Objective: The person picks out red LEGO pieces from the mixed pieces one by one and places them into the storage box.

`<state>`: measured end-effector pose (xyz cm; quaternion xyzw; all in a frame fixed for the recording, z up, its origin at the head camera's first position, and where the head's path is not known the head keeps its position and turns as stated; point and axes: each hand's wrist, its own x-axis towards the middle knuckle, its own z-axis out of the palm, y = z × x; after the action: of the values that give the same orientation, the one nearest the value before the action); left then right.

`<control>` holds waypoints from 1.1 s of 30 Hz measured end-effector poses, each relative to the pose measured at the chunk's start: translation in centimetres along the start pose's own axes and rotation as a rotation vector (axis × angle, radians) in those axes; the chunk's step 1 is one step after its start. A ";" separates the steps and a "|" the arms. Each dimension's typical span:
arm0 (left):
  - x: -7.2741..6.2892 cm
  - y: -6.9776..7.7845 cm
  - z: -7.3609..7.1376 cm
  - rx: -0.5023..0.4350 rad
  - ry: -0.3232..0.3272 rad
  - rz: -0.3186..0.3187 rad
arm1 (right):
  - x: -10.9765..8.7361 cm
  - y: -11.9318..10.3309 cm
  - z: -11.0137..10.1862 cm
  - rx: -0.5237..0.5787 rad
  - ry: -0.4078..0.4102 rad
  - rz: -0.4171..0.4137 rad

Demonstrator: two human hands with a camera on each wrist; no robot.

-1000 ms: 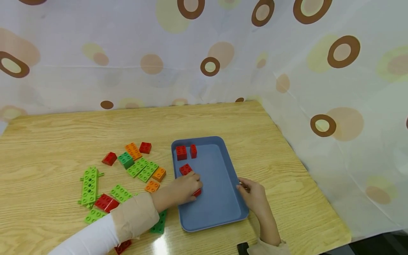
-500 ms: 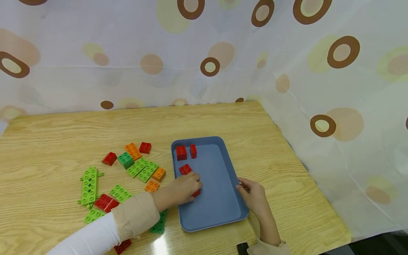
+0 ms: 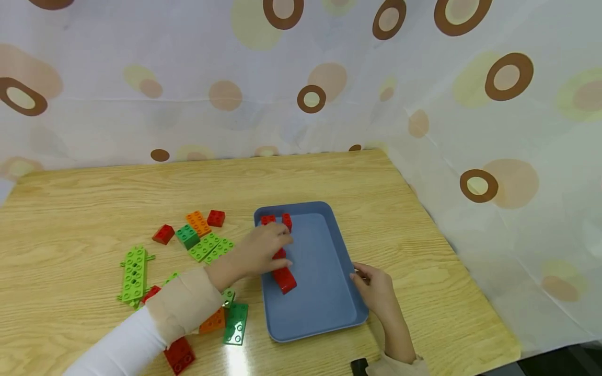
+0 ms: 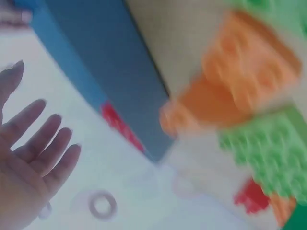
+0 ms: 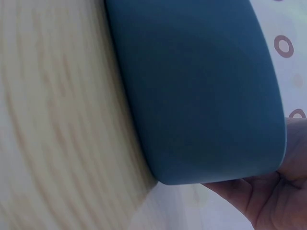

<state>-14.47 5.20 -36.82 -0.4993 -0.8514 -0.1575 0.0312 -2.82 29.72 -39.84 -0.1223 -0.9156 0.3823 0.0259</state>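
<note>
In the head view my left hand (image 3: 258,249) hovers over the left side of the blue tray (image 3: 320,292). Its fingers are spread and relaxed, with nothing between them, as the left wrist view also shows. Below the hand lies a red toy building brick (image 3: 285,280) in the tray; another red one, partly covered by the fingers, sits just behind it. Two more red bricks, one of them a narrow brick (image 3: 287,221), stand at the tray's far left corner. My right hand (image 3: 373,288) pinches the tray's right rim between thumb and fingers.
Left of the tray, loose bricks lie on the wooden table (image 3: 94,209): a light green plate (image 3: 134,274), an orange brick (image 3: 198,223), a dark green plate (image 3: 236,324) and a red brick (image 3: 180,356) among several. My left sleeve covers some. A patterned curtain (image 3: 188,120) hangs behind.
My left hand has let go of the red brick in the tray and moved up and slightly left, its fingers loosening. My right hand stays on the tray's rim.
</note>
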 end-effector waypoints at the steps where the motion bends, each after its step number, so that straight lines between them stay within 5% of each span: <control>1: 0.0 -0.5 -0.4 0.013 0.028 -0.025 | 0.0 0.0 0.0 0.000 0.001 0.000; 6: -0.2 -2.9 -1.7 0.014 0.080 -0.202 | 0.0 0.2 -0.2 -0.017 0.003 -0.009; 18: -1.3 -6.9 -1.3 -0.006 -0.046 -0.444 | 0.0 0.2 0.0 0.000 0.009 -0.012; 27: -1.9 -9.5 -0.3 0.101 -0.116 -0.496 | 0.0 0.2 0.1 0.005 0.009 -0.003; 33: -2.2 -10.1 0.1 0.072 -0.143 -0.506 | 0.0 0.2 0.1 0.010 0.011 -0.009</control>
<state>-22.05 -1.21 -39.76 -0.2791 -0.9543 -0.0939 -0.0517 -2.79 29.82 -40.04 -0.1199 -0.9141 0.3859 0.0331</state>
